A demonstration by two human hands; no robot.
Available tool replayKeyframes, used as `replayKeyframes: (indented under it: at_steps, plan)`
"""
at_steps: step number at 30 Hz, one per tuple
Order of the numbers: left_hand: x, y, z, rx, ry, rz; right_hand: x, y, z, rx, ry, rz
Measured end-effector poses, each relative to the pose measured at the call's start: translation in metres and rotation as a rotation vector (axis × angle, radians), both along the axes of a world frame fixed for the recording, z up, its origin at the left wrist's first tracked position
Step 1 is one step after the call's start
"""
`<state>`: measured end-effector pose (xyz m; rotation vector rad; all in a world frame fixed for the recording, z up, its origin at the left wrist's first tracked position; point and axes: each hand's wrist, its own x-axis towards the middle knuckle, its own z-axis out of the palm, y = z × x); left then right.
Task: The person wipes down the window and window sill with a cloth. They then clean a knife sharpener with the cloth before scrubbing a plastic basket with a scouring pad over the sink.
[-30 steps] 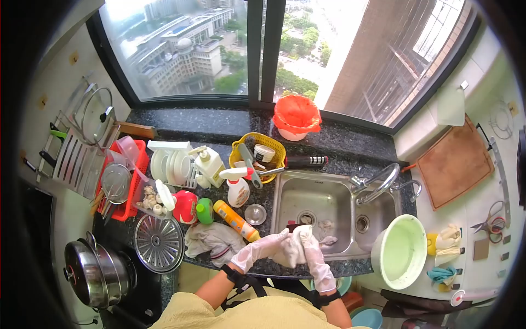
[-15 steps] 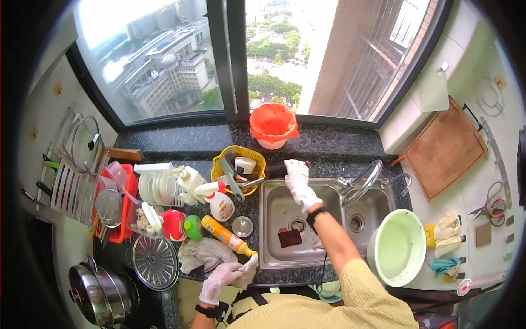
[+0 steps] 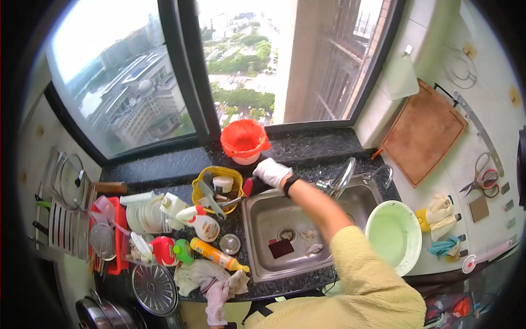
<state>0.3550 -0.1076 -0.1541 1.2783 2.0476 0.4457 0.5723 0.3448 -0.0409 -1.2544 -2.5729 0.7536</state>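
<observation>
- In the head view, a black tool with a red end point(image 3: 251, 187) is being grasped by the white-gloved right hand point(image 3: 272, 172) at the back of the stainless-steel double sink point(image 3: 268, 219), just beside the yellow plastic basket point(image 3: 195, 192).
- A crumpled off-white cloth point(image 3: 236, 283) is being touched by the pale-gloved left hand point(image 3: 216, 303) near the front edge of the dark speckled stone tabletop point(image 3: 274, 288); whether it is being gripped cannot be told, as the fingers are being blurred into the fabric.
- A slip into the sink is being risked for the tool, should the gloves be wet or its surface slick.
- A knock is being risked for the white tub lined with a red plastic bag point(image 3: 244, 140), since the right hand is being held just in front of it.
- A fall over the front edge is being risked for the cloth, if it is being only loosely held.
- On the left, room is being narrowed by the basket and the orange bottle with a yellow cap point(image 3: 215, 254).
- Open room is being offered above the left bowl, where a dark-red flat piece point(image 3: 281, 248) is being held by the bottom; on the right, passage is being limited by the chrome faucet point(image 3: 343, 178).
</observation>
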Motion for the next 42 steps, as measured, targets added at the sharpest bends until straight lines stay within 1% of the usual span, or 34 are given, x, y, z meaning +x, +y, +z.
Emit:
replayKeyframes:
  at_steps: [1, 2, 3, 5, 7, 8, 9, 10, 11, 13, 14, 15, 17, 19, 20, 21, 22, 23, 25, 26, 27, 29, 30, 33, 34, 37, 38, 39, 41, 42]
  plan:
    - [-0.002, -0.003, -0.004, -0.024, 0.023, -0.023, 0.008, 0.007, 0.004, 0.106, -0.07, 0.089]
    - [-0.004, 0.0, -0.005, -0.046, 0.046, -0.047, 0.017, 0.001, 0.048, 0.142, -0.2, 0.299]
    - [-0.004, 0.004, -0.004, -0.066, 0.066, -0.072, 0.027, 0.002, 0.061, 0.206, -0.123, 0.394]
    - [-0.002, 0.007, -0.005, -0.07, 0.073, -0.055, 0.035, 0.011, 0.083, 0.142, -0.15, 0.44]
    - [-0.002, 0.01, -0.008, -0.053, 0.101, -0.061, 0.04, 0.004, 0.127, 0.047, -0.213, 0.485]
    - [-0.005, 0.008, -0.016, -0.039, 0.115, -0.084, 0.045, 0.002, 0.136, 0.023, -0.233, 0.462]
    - [-0.003, 0.011, -0.011, -0.068, 0.129, -0.082, 0.052, 0.001, 0.143, -0.003, -0.253, 0.439]
    - [-0.001, 0.014, -0.001, -0.1, 0.142, -0.077, 0.062, -0.008, 0.155, -0.07, -0.166, 0.424]
    - [0.001, 0.015, 0.01, -0.137, 0.155, -0.069, 0.069, -0.013, 0.164, -0.069, -0.142, 0.402]
    - [0.001, 0.014, 0.035, -0.129, 0.016, -0.054, 0.08, -0.02, 0.168, -0.078, -0.094, 0.361]
    - [0.003, 0.016, 0.052, -0.145, -0.038, -0.041, 0.084, -0.02, 0.164, -0.033, -0.094, 0.371]
    - [0.002, 0.017, 0.056, -0.166, -0.061, -0.064, 0.087, -0.025, 0.165, -0.032, -0.094, 0.335]
    - [0.006, 0.024, 0.084, -0.139, -0.137, -0.146, 0.087, -0.043, 0.174, -0.036, -0.088, 0.288]
    - [0.008, 0.03, 0.1, -0.152, -0.242, -0.19, 0.084, -0.064, 0.172, -0.14, 0.002, 0.214]
    - [0.014, 0.03, 0.107, -0.11, -0.273, -0.167, 0.081, -0.078, 0.166, -0.118, -0.032, 0.222]
    - [0.018, 0.031, 0.112, -0.057, -0.297, -0.145, 0.078, -0.089, 0.159, -0.085, -0.061, 0.229]
    - [0.017, 0.028, 0.102, -0.053, -0.303, -0.151, 0.075, -0.095, 0.141, 0.077, -0.122, 0.28]
    - [0.018, 0.023, 0.091, -0.068, -0.258, -0.129, 0.073, -0.101, 0.127, 0.106, -0.147, 0.274]
    - [0.022, 0.018, 0.078, -0.088, -0.166, -0.087, 0.066, -0.12, 0.108, -0.077, -0.04, 0.176]
    - [0.025, 0.014, 0.077, -0.116, -0.075, -0.077, 0.063, -0.129, 0.101, -0.1, 0.007, 0.186]
    - [0.027, 0.011, 0.079, -0.114, -0.105, -0.042, 0.06, -0.138, 0.093, -0.018, 0.07, 0.237]
    - [0.028, 0.005, 0.082, -0.101, -0.164, 0.018, 0.058, -0.144, 0.074, -0.19, 0.027, 0.166]
    - [0.027, 0.002, 0.079, -0.015, -0.152, 0.001, 0.055, -0.148, 0.071, -0.328, 0.028, 0.112]
    - [0.033, 0.0, 0.074, 0.062, -0.493, 0.069, 0.053, -0.161, 0.055, -0.654, 0.275, 0.034]
    - [0.028, -0.008, 0.027, 0.121, -0.294, 0.037, 0.055, -0.161, 0.041, -0.73, 0.352, 0.042]
    - [0.02, -0.013, -0.005, 0.48, 0.298, 0.398, 0.054, -0.176, 0.031, -0.978, 0.574, 0.013]
    - [0.008, -0.017, -0.015, 0.485, 0.165, 0.594, 0.055, -0.179, 0.027, -1.077, 0.568, 0.007]
    - [0.002, -0.016, 0.016, 0.42, 0.241, 0.592, 0.052, -0.183, 0.023, -1.058, 0.622, 0.077]
    - [-0.015, -0.024, -0.002, 0.444, 0.427, 0.739, 0.057, -0.185, 0.013, -1.062, 0.601, 0.137]
    - [-0.021, -0.023, -0.014, 0.428, 0.379, 0.773, 0.058, -0.188, 0.007, -1.083, 0.62, 0.141]
